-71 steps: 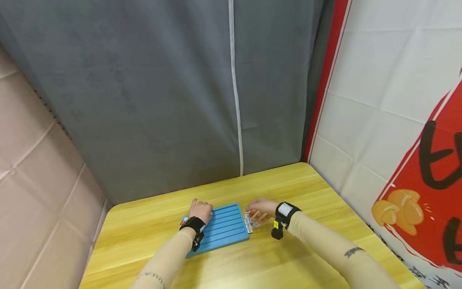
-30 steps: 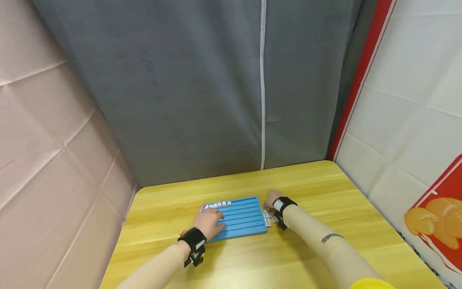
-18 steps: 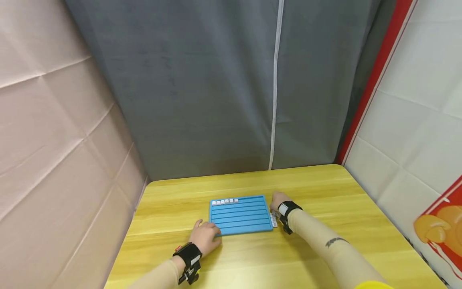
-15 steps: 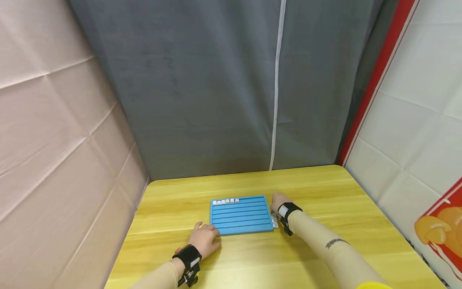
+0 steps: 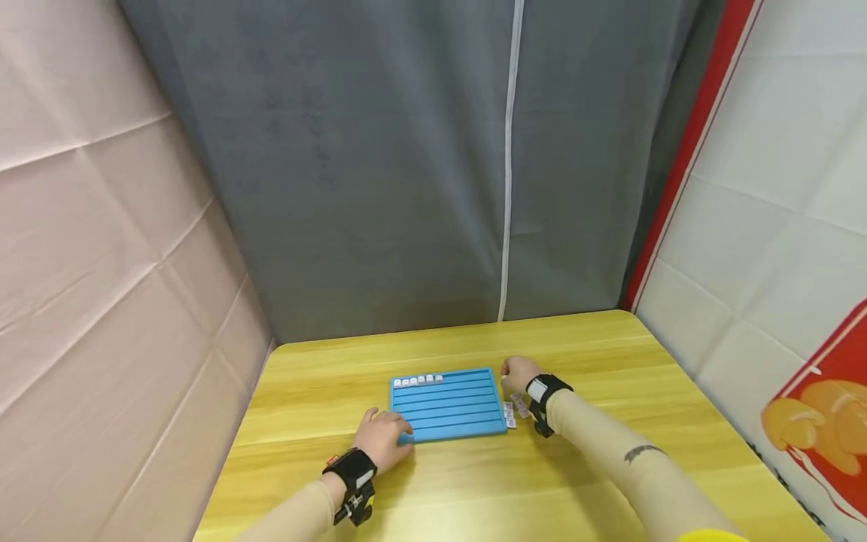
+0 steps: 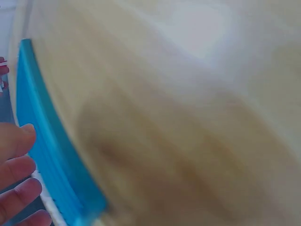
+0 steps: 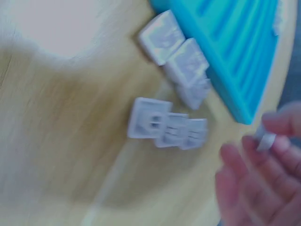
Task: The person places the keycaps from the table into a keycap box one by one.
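My right hand (image 5: 520, 371) is just beyond the right edge of the ridged blue tray (image 5: 447, 414). In the right wrist view its thumb and finger pinch a small white keycap (image 7: 266, 140). Several loose keycaps (image 7: 149, 118) lie on the table beside the tray, some with their hollow undersides up. A row of white keycaps (image 5: 413, 382) sits in the tray's far groove, at its left end. My left hand (image 5: 382, 439) is at the tray's near left corner, fingers relaxed; whether they touch it is hard to tell.
The yellow wood-grain table (image 5: 447, 497) carries the tray near its middle. A grey curtain (image 5: 379, 188) hangs behind the far edge. Pale cloth walls (image 5: 122, 301) stand at the left, and a white and red printed banner (image 5: 765, 226) at the right.
My left hand has moved from over the tray to its near left corner. My right hand has gone down to the loose keycaps and now holds one slightly raised. The head view has shifted.
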A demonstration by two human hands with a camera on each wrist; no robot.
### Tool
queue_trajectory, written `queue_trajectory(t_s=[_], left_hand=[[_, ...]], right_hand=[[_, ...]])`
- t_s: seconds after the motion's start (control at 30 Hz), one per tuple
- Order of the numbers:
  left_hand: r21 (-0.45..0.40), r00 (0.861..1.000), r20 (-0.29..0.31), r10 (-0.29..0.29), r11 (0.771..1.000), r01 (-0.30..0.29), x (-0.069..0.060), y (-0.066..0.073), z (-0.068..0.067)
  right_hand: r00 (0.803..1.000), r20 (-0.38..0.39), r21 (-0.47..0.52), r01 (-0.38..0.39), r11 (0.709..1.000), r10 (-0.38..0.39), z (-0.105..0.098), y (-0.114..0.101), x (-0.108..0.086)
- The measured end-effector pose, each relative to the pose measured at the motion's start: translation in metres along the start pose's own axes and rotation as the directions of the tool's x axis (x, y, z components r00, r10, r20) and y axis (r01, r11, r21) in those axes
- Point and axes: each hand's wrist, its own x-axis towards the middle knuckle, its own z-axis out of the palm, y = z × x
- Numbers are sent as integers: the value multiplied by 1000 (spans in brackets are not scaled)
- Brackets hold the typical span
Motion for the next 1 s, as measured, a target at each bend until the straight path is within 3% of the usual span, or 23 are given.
queue_trajectory(t_s=[0.1, 0.23, 0.33, 0.5, 0.73, 0.83, 1.0], left_hand=[[-29, 1000, 1, 6, 1000, -6, 13, -3, -4], [-19, 999, 2, 36, 999, -36, 35, 0, -16], [0, 998, -15, 53, 999, -53, 53, 7, -26], [-8, 995, -51, 83, 996, -84, 77, 15, -29], [-29, 993, -75, 91, 995, -93, 87, 24, -20], [-53, 993, -85, 83, 995, -88, 89, 26, -19], [-73, 994, -82, 71, 994, -77, 91, 29, -16]], right_hand=[[997, 14, 112, 76, 991, -78, -2, -13, 2], [992, 90, 334, 52, 941, -87, 2, -36, 3], [989, 136, 463, -6, 886, -64, 8, -51, 6], [981, 189, 614, -87, 784, -39, 20, -68, 8], [968, 251, 759, -181, 625, -25, 26, -81, -3], [961, 275, 776, -205, 596, -26, 22, -87, -10], [957, 288, 779, -221, 587, -21, 18, -92, -18]])
